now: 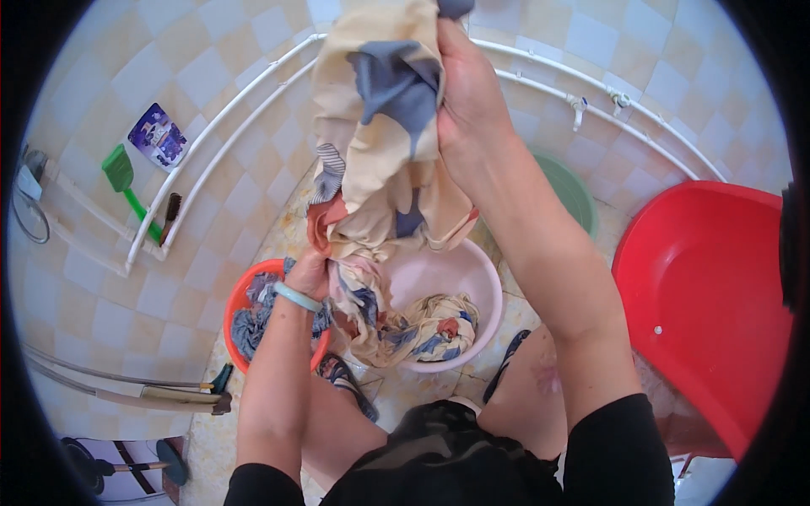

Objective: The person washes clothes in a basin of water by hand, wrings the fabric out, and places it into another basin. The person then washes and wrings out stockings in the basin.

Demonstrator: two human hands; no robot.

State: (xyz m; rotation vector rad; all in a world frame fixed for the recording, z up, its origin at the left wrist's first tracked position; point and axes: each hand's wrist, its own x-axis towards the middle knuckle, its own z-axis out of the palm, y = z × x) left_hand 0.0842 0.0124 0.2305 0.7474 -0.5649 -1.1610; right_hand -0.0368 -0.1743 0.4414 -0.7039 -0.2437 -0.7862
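Observation:
A long piece of cream patterned cloth (pixel 380 160) with blue-grey and rust patches is stretched upward in front of me. My right hand (pixel 474 93) grips its upper right edge, raised high. Lower down, my left hand (pixel 309 277), with a pale bracelet at the wrist, is closed around a bunched part of the same cloth. From there the cloth hangs twisted over the near left rim of a pale pink basin (pixel 492 316), and its lower end lies crumpled inside. The fingertips of both hands are partly hidden by the folds.
An orange-red basin (pixel 232 333) with blue-grey cloth stands left of the pink one. Behind my right forearm is a green basin (pixel 578 190); a large red tub (pixel 700 287) stands at right. White pipes (pixel 523 80) with taps run along the tiled wall. A green brush (pixel 120 173) hangs left.

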